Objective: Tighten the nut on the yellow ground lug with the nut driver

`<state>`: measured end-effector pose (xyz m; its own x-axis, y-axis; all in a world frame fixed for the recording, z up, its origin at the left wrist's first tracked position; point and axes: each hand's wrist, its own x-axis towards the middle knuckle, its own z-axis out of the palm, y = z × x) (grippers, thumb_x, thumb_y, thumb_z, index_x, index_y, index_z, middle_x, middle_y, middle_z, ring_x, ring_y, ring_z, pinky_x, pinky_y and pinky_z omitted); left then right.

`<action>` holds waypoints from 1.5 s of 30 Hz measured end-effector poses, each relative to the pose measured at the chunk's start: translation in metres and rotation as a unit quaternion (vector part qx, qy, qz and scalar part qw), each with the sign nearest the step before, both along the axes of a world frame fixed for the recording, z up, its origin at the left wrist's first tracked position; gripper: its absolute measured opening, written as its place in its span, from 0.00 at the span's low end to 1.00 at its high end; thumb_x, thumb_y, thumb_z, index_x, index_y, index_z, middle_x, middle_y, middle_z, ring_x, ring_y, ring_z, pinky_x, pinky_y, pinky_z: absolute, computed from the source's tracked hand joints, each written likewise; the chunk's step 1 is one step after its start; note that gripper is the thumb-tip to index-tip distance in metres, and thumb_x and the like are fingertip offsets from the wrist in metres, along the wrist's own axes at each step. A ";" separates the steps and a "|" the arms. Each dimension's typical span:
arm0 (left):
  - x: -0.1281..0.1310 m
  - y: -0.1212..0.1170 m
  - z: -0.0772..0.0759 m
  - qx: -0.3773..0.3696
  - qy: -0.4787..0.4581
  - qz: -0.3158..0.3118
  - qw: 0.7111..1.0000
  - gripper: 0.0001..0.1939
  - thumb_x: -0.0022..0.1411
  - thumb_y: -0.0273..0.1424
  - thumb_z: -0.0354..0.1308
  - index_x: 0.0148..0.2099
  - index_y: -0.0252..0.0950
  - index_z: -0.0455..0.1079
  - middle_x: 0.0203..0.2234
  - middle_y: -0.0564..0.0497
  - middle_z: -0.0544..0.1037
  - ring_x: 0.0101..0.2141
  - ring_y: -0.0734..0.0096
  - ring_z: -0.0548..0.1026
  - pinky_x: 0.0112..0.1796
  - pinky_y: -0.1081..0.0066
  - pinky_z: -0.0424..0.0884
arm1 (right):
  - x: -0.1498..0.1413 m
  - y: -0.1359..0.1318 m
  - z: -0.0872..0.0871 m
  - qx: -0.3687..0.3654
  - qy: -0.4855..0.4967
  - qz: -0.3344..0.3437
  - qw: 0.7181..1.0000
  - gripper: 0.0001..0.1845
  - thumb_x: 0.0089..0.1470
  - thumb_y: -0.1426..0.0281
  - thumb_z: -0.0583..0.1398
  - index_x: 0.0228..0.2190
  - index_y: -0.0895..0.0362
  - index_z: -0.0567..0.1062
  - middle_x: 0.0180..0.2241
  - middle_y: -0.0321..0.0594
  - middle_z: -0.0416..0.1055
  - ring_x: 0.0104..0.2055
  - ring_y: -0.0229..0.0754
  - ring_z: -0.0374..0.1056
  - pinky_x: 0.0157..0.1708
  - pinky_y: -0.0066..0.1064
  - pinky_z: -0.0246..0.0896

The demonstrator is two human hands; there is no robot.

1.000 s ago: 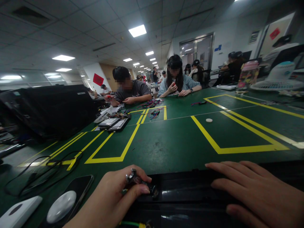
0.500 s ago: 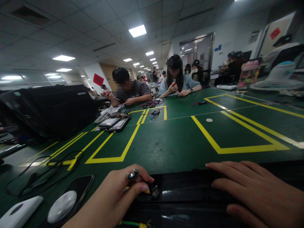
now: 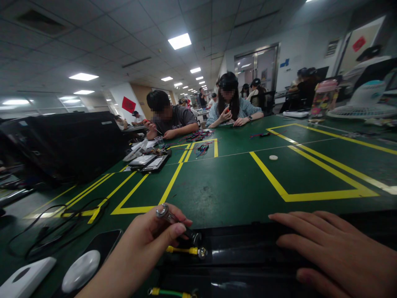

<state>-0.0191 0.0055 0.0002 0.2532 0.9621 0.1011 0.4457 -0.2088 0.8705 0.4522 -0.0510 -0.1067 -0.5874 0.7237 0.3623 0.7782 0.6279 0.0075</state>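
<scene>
My left hand (image 3: 155,236) is closed on a small metal wrench (image 3: 170,217), its shiny end sticking up by the index finger. The wrench's darker end is just above a bolt (image 3: 202,253) on a long black metal panel (image 3: 235,248). A yellow-sleeved wire lug (image 3: 186,250) meets that bolt. Lower down, a green wire with yellow ends (image 3: 170,292) runs to another fastener at the bottom edge. On the panel's right part rests my right hand (image 3: 335,248), its fingers spread and holding nothing.
Left of my arm lie a phone (image 3: 108,240), a white oval mouse-like object (image 3: 81,271), a white box (image 3: 27,277) and a black cable (image 3: 40,236). Hard drives (image 3: 155,162), a black case (image 3: 68,145) and yellow tape mark the green table. Two people work opposite.
My left hand has lifted and shifted slightly left with the wrench, turning it. The bolt and yellow lug are now uncovered. My right hand stays in place.
</scene>
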 end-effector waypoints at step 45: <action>-0.001 -0.009 -0.006 0.124 0.120 -0.064 0.983 0.11 0.82 0.36 0.68 0.50 0.50 0.95 0.38 0.53 0.99 0.37 0.58 0.95 0.40 0.68 0.85 | -0.003 0.000 -0.009 0.001 0.055 -0.011 0.998 0.25 0.88 0.48 0.62 0.77 0.31 0.84 0.84 0.37 0.74 0.78 0.77 0.79 0.70 0.81 0.85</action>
